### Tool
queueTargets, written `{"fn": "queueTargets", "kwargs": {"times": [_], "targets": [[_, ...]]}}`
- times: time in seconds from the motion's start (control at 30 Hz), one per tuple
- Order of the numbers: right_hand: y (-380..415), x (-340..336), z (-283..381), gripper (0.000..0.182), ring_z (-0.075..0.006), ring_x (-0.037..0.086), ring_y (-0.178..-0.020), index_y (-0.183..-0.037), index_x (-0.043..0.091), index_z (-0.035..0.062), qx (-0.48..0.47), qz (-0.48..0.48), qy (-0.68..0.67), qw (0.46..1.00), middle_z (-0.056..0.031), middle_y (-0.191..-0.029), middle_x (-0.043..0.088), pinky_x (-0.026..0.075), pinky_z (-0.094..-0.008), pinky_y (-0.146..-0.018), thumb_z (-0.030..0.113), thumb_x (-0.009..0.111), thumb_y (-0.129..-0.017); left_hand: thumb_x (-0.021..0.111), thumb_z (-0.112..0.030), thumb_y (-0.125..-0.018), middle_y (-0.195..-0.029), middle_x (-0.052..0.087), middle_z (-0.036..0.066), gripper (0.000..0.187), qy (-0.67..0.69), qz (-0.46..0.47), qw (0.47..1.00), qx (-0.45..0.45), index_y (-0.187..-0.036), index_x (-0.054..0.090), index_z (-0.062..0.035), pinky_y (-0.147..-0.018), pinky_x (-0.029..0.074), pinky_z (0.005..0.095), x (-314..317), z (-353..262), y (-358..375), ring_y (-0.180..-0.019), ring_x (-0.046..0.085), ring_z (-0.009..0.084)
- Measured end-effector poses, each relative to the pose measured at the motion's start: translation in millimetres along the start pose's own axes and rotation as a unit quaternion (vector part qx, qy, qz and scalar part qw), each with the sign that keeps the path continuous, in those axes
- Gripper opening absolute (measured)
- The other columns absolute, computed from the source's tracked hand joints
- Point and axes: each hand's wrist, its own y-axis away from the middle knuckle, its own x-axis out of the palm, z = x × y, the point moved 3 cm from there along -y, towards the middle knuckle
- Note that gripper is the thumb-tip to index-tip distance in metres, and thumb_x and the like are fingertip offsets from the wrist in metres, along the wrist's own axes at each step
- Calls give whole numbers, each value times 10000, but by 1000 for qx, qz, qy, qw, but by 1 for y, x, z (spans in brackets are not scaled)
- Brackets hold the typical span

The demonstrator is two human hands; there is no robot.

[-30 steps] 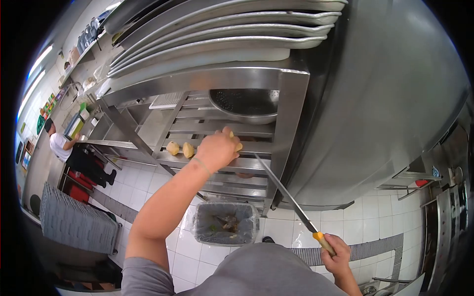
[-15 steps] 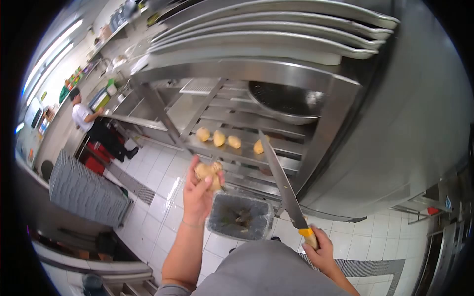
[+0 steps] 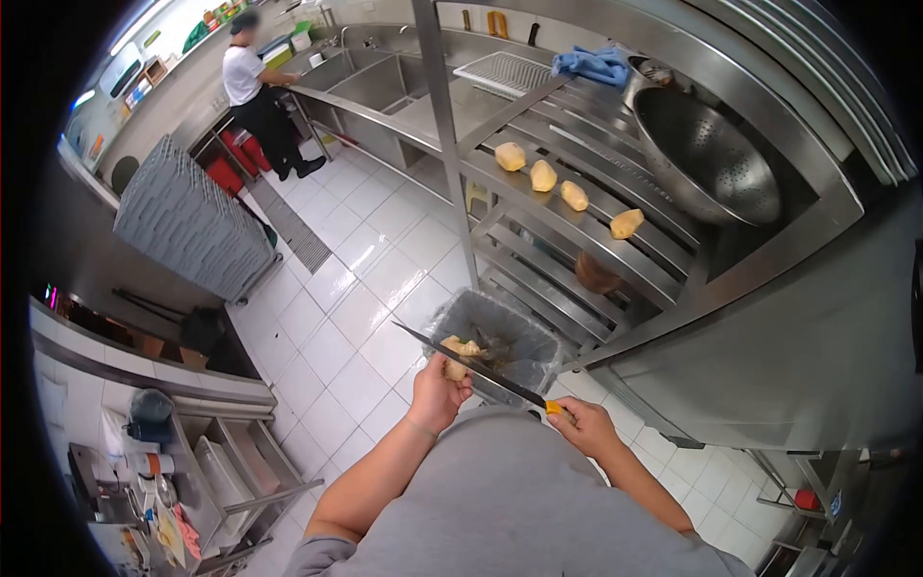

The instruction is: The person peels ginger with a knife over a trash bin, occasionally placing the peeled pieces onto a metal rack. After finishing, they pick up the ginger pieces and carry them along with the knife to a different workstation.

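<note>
My left hand [image 3: 437,398] is closed around a knobby, pale-brown root vegetable [image 3: 455,371], held low in front of my body. In my right hand [image 3: 588,430], a long kitchen knife [image 3: 514,387] is gripped by its yellow-collared handle. Its blade slants up to the left and overlaps the root in this view. Below both hands stands a grey, plastic-lined bin [image 3: 540,338] with scraps in the bottom. Several peeled yellowish pieces [image 3: 543,176] lie in a row along the front of the slatted metal shelf [image 3: 615,159].
A steel colander [image 3: 716,159] and a blue cloth [image 3: 591,64] sit on the rack. A person [image 3: 255,91] stands by the sinks [image 3: 385,82] at upper left. Stacked grey crates [image 3: 187,221] are on the left. White tiles [image 3: 361,317] cover the floor.
The knife has swung left and down, from pointing up by the rack to lying across the root. My left hand has lowered with the root, and the view has turned left.
</note>
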Motion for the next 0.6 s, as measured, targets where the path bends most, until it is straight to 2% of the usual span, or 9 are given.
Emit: {"fn": "queueTargets", "kwargs": {"times": [0.03, 0.37, 0.47, 0.53, 0.6], "targets": [[-1, 4, -3, 410, -373, 731, -966, -1184, 728, 110, -2, 20, -4, 1000, -174, -1034, 766, 571, -444, -830, 460, 710, -971, 387, -388, -1122, -906, 662, 95, 389, 6, -12, 1000, -5, -1177, 575, -52, -628, 510, 317, -2, 1, 1, -741, 613, 176], [12, 27, -34, 433, -373, 729, -966, -1184, 729, 113, 33, 38, -13, 999, -170, -1035, 763, 571, -436, -829, 490, 704, -973, 398, -370, -1113, -863, 617, 85, 356, 64, -26, 995, -66, -1155, 550, -50, -593, 469, 307, -12, 18, -6, -698, 573, 175], [17, 31, -38, 466, -377, 725, -967, -1176, 722, 109, 45, 19, -17, 999, -175, -1047, 758, 568, -443, -822, 527, 691, -973, 409, -354, -1116, -843, 590, 73, 325, 75, -43, 992, -90, -1099, 535, -55, -587, 454, 302, -10, 29, -13, -671, 535, 163], [15, 36, -37, 496, -383, 722, -977, -1166, 711, 103, 75, 45, 15, 996, -176, -1060, 756, 567, -452, -825, 559, 676, -973, 426, -301, -1086, -804, 571, 65, 271, 82, -91, 989, -81, -986, 536, -76, -571, 453, 296, -9, 36, -17, -650, 515, 150], [10, 46, -38, 506, -385, 721, -983, -1165, 707, 104, 68, 38, 17, 997, -174, -1056, 758, 567, -457, -830, 572, 660, -978, 417, -319, -1099, -789, 565, 60, 296, 88, -112, 987, -70, -975, 533, -76, -566, 451, 293, -6, 39, -21, -633, 501, 141]]}}
